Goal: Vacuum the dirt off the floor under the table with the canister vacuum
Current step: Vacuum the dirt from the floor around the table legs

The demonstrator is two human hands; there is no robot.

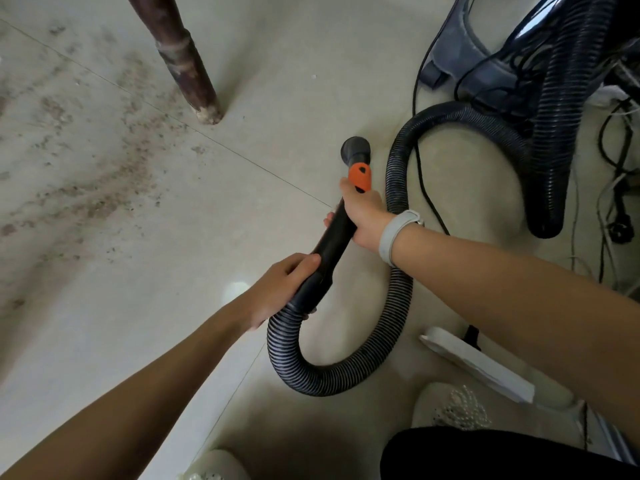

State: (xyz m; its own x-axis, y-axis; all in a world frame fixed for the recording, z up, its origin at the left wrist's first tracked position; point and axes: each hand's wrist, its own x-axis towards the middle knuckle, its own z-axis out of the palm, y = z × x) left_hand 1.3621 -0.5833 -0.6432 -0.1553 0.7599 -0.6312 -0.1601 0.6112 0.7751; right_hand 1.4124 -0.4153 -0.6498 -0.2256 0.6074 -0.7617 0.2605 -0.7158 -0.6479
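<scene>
My right hand grips the black vacuum wand just below its orange collar. My left hand grips the wand's lower end, where the ribbed black hose joins it. The round nozzle opening points away from me and hangs above the tiled floor. The hose loops on the floor and runs up to the dark canister vacuum at the top right. Brown dirt is scattered over the tiles at the left, beside the dark wooden table leg.
A tangle of black cables and a plug lies at the right edge. A white flat object lies on the floor near my right foot. My pale shoes show at the bottom. The vacuum's black cord runs beside the hose.
</scene>
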